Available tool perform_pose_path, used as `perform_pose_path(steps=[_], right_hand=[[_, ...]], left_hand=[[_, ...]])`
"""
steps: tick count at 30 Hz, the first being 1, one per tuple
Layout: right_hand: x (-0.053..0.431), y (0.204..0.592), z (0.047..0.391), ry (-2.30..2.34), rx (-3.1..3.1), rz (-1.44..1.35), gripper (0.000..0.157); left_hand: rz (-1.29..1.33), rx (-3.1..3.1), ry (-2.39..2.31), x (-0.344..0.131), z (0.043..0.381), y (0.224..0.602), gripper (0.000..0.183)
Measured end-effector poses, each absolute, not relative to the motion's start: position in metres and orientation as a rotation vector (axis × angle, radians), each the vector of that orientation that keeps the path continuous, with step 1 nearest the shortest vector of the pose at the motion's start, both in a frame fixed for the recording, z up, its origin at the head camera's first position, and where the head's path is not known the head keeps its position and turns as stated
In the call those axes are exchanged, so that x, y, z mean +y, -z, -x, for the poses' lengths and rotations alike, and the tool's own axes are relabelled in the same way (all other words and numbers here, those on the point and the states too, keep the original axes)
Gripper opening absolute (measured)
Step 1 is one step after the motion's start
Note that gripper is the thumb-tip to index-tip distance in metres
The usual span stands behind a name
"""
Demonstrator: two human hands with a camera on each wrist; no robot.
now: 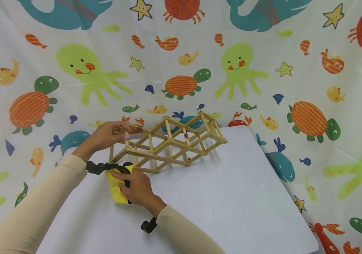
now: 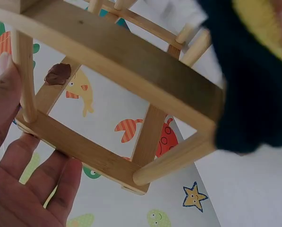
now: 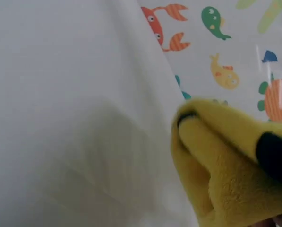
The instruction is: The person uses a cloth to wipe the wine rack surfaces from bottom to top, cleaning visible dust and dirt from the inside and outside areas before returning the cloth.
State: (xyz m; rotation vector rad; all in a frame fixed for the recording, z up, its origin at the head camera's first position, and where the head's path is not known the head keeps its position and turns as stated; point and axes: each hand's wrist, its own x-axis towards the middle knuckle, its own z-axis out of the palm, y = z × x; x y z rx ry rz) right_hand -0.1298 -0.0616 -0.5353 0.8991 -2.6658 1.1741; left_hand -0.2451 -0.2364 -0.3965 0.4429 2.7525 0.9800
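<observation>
A lattice-like folding wooden rack (image 1: pixel 170 141) of light slats and round dowels stands tilted at the back of the white table. My left hand (image 1: pixel 108 135) grips its left end; in the left wrist view the thumb lies along a dowel and the fingers (image 2: pixel 51 175) are under a slat (image 2: pixel 122 61). My right hand (image 1: pixel 139 188) holds a folded yellow plush cloth (image 1: pixel 117 192) with dark edging, close to the rack's near left corner. In the right wrist view the bunched cloth (image 3: pixel 230 179) hides most of that hand. A brown patch (image 2: pixel 58 74) shows on one slat.
The white tabletop (image 1: pixel 231 197) extends to the right and front. Behind it hangs a sheet (image 1: pixel 181 46) printed with sea animals, close to the rack's back. Black straps sit at the left wrist (image 1: pixel 95 167) and right wrist (image 1: pixel 149 225).
</observation>
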Motion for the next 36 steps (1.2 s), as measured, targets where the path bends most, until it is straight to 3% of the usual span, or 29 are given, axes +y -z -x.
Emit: perform_pose_path(steps=[12, 23, 31, 36], right_hand=[[-0.070, 0.548, 0.137, -1.084, -2.500, -0.879, 0.052], [-0.033, 0.588, 0.132, -1.252, -2.564, -0.380, 0.049], [-0.060, 0.568, 0.126, -1.188, -2.316, -0.766, 0.051], [-0.060, 0.567, 0.129, -1.225, -2.505, -0.667, 0.050]], left_hand=[[-0.459, 2.760, -0.987, -0.235, 0.246, 0.395, 0.034], [-0.427, 2.750, -0.945, -0.235, 0.250, 0.389, 0.036], [-0.440, 2.746, -0.968, -0.238, 0.249, 0.393, 0.037], [-0.433, 2.742, -0.985, -0.237, 0.246, 0.399, 0.037]])
